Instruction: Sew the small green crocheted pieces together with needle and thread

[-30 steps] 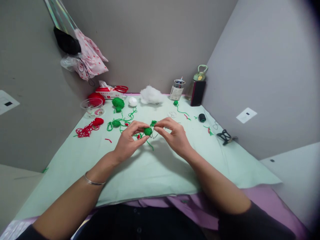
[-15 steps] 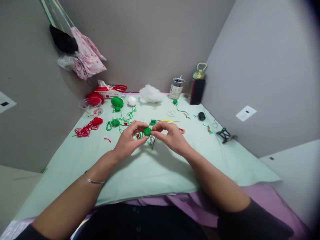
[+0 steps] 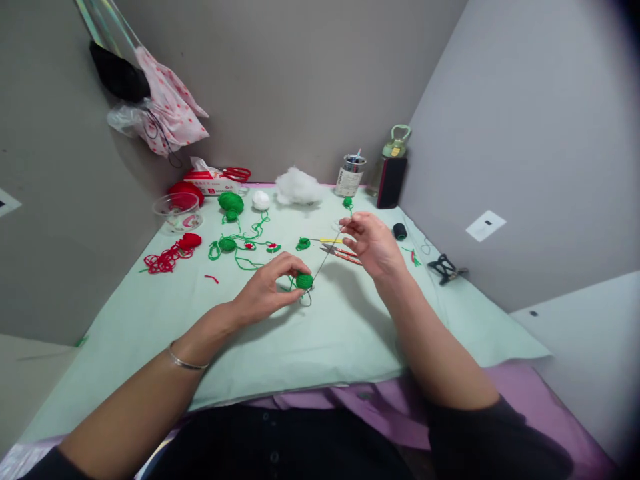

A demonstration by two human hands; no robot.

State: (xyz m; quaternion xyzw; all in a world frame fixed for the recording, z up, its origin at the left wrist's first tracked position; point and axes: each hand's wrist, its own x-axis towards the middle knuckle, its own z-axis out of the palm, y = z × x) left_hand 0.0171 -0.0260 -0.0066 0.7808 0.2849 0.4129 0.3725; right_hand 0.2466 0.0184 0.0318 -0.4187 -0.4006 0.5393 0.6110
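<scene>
My left hand (image 3: 273, 285) pinches a small green crocheted ball (image 3: 304, 281) between thumb and fingers, just above the cloth. From the ball a dark thread (image 3: 326, 255) runs taut up and right to my right hand (image 3: 373, 243), which is raised and closed on its end. Whether a needle is at those fingertips is too small to tell. A loose loop of dark thread hangs under the ball. Red-handled thread snips (image 3: 345, 254) lie beneath my right hand, beside a yellow-handled crochet hook (image 3: 329, 240) and a green crocheted piece (image 3: 303, 244).
Left lie red yarn (image 3: 167, 257), green yarn balls (image 3: 231, 203) and a clear tub (image 3: 177, 212). White stuffing (image 3: 299, 187), a tissue box (image 3: 213, 181) and a pen pot (image 3: 350, 177) stand at the back. A phone (image 3: 392, 183), black thread spool (image 3: 399, 231) and black clip stand (image 3: 445, 268) are right.
My right hand has moved away from the ball, up and right, drawing the dark thread out taut. My left hand has shifted slightly right and nearer me with the ball.
</scene>
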